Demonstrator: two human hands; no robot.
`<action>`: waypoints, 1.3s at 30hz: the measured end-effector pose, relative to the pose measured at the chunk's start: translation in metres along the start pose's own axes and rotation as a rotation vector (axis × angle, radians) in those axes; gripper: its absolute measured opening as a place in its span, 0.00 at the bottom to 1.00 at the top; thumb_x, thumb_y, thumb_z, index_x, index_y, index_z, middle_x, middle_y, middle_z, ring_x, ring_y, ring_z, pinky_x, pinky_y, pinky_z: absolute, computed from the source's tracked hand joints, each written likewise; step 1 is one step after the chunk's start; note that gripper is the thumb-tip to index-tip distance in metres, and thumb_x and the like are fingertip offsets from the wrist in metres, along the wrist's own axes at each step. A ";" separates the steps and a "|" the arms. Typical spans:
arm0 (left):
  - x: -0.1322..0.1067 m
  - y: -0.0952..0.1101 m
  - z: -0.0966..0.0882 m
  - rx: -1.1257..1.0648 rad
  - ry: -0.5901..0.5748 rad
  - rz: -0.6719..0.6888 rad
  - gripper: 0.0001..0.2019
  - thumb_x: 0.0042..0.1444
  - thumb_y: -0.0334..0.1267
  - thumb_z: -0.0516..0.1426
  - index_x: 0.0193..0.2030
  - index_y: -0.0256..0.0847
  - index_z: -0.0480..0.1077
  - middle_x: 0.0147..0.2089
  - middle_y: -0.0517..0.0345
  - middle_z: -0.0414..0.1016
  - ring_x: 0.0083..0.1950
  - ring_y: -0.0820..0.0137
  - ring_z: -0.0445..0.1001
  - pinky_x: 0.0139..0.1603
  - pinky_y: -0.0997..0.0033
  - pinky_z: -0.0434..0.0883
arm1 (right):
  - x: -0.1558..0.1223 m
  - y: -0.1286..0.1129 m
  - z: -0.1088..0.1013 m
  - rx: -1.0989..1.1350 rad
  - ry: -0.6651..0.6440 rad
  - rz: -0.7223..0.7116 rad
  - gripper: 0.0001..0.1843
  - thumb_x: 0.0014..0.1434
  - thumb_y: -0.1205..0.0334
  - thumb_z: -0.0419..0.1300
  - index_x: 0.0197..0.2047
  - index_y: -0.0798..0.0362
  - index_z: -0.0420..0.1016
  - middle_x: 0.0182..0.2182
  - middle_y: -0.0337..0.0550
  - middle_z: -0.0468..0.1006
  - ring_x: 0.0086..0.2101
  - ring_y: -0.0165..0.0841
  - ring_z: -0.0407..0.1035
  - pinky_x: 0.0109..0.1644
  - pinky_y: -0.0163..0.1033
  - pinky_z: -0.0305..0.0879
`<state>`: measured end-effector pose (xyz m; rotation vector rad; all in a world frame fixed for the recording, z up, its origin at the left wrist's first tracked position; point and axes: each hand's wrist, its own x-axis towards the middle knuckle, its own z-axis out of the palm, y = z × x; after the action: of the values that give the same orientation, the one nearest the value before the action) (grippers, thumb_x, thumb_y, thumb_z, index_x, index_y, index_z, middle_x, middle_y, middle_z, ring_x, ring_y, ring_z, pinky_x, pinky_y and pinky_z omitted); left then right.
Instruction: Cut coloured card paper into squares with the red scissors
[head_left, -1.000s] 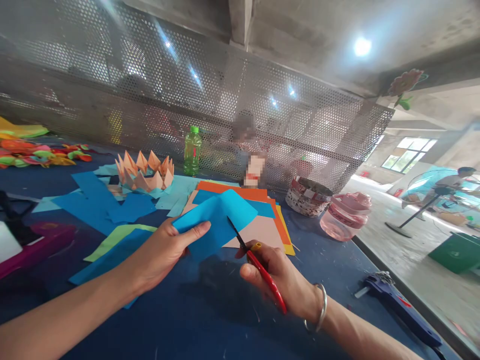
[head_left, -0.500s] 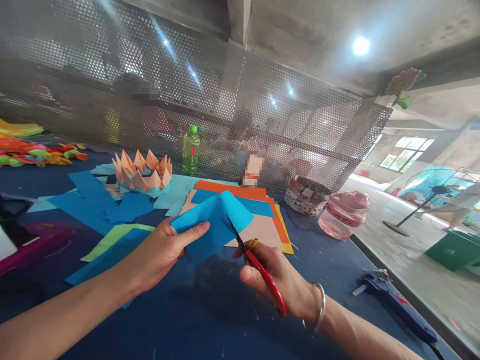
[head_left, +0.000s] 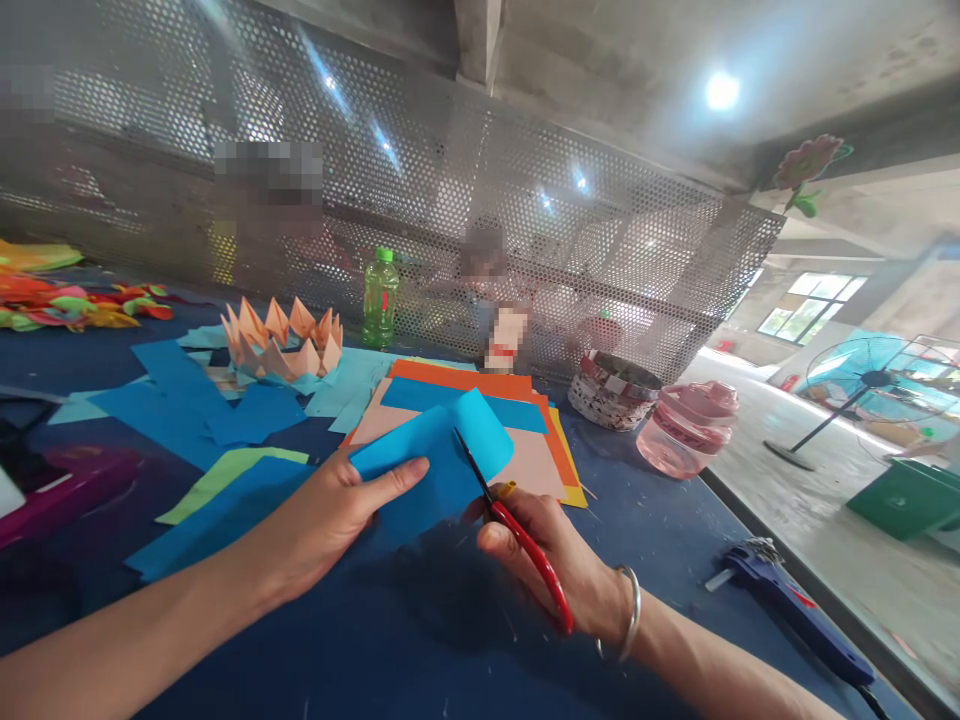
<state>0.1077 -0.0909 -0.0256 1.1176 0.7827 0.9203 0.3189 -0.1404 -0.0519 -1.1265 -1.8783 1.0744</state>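
My left hand [head_left: 356,505] pinches a sheet of blue paper [head_left: 427,470] by its left part, thumb on top. In my right hand [head_left: 540,550] is a pair of scissors [head_left: 532,555] with red handles and dark blades. The blades lie at the sheet's right part, where the paper bends up and curls over to the right. Beneath and behind the sheet is a stack of coloured paper: a pale pink sheet [head_left: 525,465], an orange sheet [head_left: 465,378] and a blue strip [head_left: 510,412]. How the lower blade sits under the paper is hidden.
Left are blue paper pieces [head_left: 176,405], a peach folded-paper crown [head_left: 281,345] and a purple tool [head_left: 75,490]. Behind stand a green bottle [head_left: 380,300] and a perforated metal screen [head_left: 420,200]. To the right are a round container [head_left: 615,392], a pink bottle [head_left: 686,435] and a blue glue gun [head_left: 799,605].
The blue sheet and my left hand have shifted slightly to the right. The sheet's right part curls over further beside the blades. My right hand has barely moved.
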 end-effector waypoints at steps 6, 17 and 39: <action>-0.002 0.001 0.000 -0.017 0.001 -0.026 0.18 0.50 0.39 0.67 0.50 0.51 0.79 0.30 0.63 0.85 0.29 0.68 0.80 0.28 0.77 0.74 | 0.002 0.000 0.003 0.014 0.042 0.006 0.29 0.59 0.33 0.53 0.34 0.53 0.67 0.20 0.32 0.59 0.21 0.26 0.54 0.23 0.33 0.49; -0.003 0.003 0.001 -0.002 0.008 -0.017 0.17 0.50 0.32 0.66 0.48 0.52 0.80 0.28 0.64 0.84 0.26 0.71 0.78 0.25 0.80 0.72 | 0.002 -0.006 0.000 -0.022 0.007 0.032 0.30 0.59 0.33 0.54 0.40 0.55 0.68 0.22 0.33 0.63 0.22 0.25 0.57 0.24 0.32 0.52; -0.004 -0.007 -0.001 -0.051 -0.090 -0.125 0.16 0.56 0.40 0.63 0.52 0.54 0.77 0.37 0.60 0.86 0.33 0.62 0.83 0.34 0.67 0.79 | 0.005 0.006 0.002 0.011 0.074 -0.008 0.27 0.59 0.35 0.56 0.27 0.52 0.59 0.19 0.30 0.53 0.21 0.24 0.47 0.22 0.33 0.44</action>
<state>0.1068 -0.0955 -0.0320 1.0464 0.7436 0.7758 0.3176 -0.1351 -0.0572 -1.1367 -1.8163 1.0238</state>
